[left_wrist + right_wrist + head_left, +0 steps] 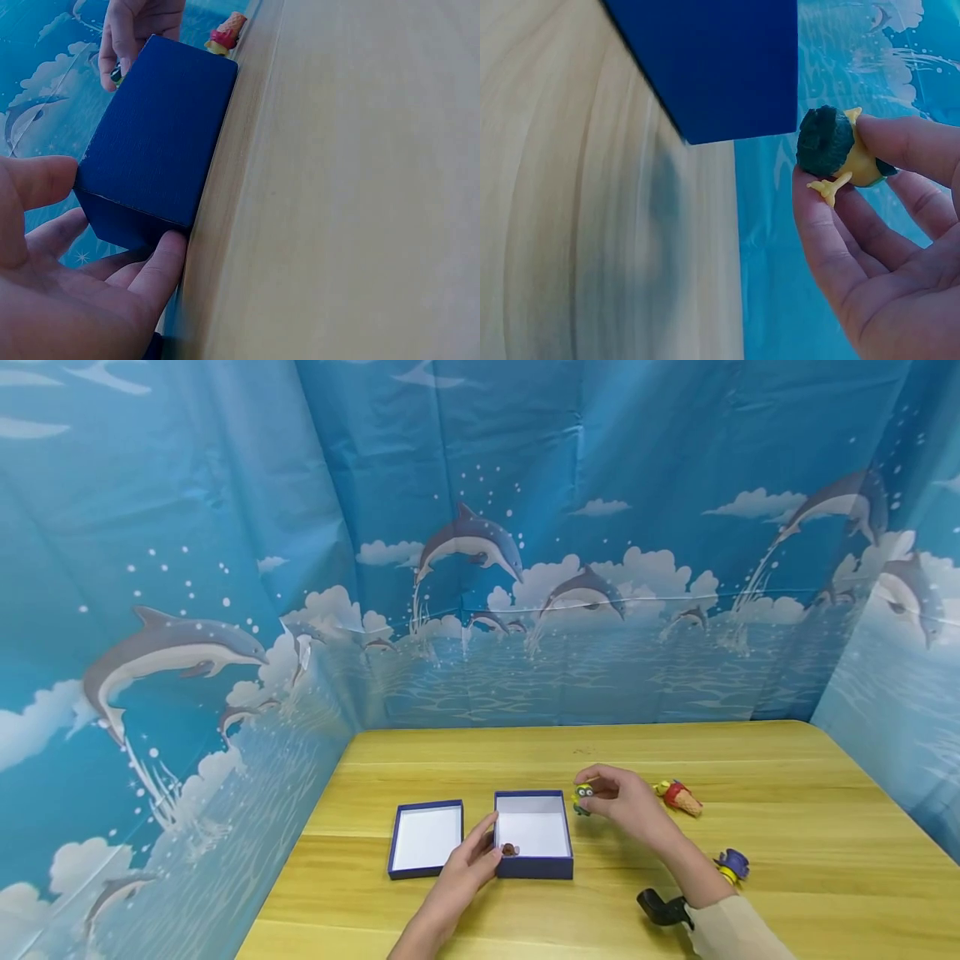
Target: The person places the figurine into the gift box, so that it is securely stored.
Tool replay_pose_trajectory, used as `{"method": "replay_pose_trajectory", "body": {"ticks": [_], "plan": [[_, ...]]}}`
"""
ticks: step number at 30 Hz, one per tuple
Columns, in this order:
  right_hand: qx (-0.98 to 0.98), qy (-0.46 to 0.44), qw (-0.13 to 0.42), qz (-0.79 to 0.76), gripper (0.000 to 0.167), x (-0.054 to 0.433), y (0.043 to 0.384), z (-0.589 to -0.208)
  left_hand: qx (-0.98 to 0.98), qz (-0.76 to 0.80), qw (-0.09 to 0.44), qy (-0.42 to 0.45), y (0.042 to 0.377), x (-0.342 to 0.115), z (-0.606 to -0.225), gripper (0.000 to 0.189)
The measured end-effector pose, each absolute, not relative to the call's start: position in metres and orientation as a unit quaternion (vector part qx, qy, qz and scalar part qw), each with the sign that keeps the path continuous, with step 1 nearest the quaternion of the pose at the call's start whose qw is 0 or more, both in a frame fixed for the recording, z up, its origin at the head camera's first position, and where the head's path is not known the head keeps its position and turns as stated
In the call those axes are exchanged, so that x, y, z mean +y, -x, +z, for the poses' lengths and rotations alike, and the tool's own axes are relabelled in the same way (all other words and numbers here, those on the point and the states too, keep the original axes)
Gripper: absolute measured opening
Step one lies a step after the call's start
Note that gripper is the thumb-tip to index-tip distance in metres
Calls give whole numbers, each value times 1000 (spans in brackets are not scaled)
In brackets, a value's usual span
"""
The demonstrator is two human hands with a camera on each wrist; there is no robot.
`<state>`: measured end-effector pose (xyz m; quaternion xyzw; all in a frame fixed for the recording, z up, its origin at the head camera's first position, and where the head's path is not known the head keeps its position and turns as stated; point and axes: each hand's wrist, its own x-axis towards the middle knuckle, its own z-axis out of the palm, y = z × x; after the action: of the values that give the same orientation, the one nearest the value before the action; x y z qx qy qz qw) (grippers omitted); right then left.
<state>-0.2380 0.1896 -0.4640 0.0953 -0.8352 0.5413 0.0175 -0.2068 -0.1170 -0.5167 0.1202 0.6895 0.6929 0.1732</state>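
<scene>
My right hand (626, 806) pinches a small yellow Minion figurine (582, 798) between thumb and fingers, just right of an uncovered blue box (534, 867). In the right wrist view the figurine (862, 163) is tipped, its dark green underside facing the camera. My left hand (467, 870) touches the box's left side near the front corner with fairly straight fingers; the left wrist view shows fingertips against the blue wall (154, 135). A small brown item (509, 849) lies inside the white-lined box at its front left corner. Its kind is too small to tell.
Left of the box lies its blue-edged lid (427, 837), white inside up. An ice-cream-cone toy (682, 797) lies beyond my right hand. A yellow toy with a purple top (732, 865) is beside my right forearm. A dolphin-print curtain (480, 677) backs the wooden table (600, 927).
</scene>
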Motion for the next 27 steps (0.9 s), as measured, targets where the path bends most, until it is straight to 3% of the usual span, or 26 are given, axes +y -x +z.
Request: {"method": "replay_pose_trajectory", "body": {"ticks": [27], "plan": [[-822,-84,17,563,25,160,237,-458,696,685,170,-134,207,-116,-517,56]]}}
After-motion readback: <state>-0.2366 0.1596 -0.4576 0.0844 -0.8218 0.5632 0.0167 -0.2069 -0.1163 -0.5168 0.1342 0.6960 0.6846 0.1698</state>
